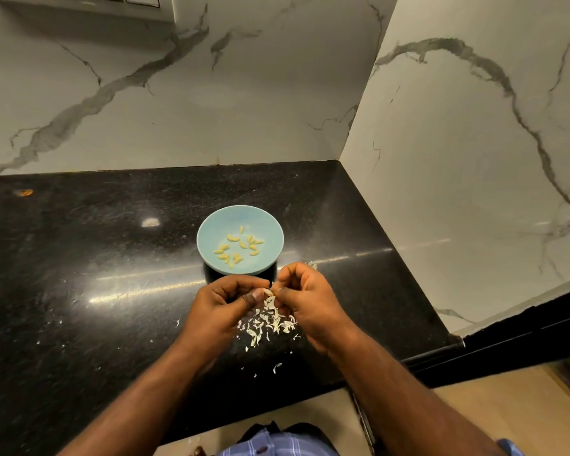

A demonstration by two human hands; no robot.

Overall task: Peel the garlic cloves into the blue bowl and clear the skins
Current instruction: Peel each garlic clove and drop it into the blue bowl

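Observation:
A blue bowl (211, 230) stands on the black counter and holds several peeled yellow garlic cloves (240, 246). Just in front of it, my left hand (222, 307) and my right hand (305, 299) meet above the counter. Between their fingertips they pinch one small garlic clove (268, 291) with pale skin on it. Below the hands a pile of white garlic skins (270, 324) lies scattered on the counter, and a few more skins (311, 265) show behind my right hand.
The black stone counter (96, 274) ends at marble walls behind and on the right. Its front edge runs below my forearms. A small orange scrap (23, 192) lies far left, and stray skin flakes (277, 366) dot the counter near the front.

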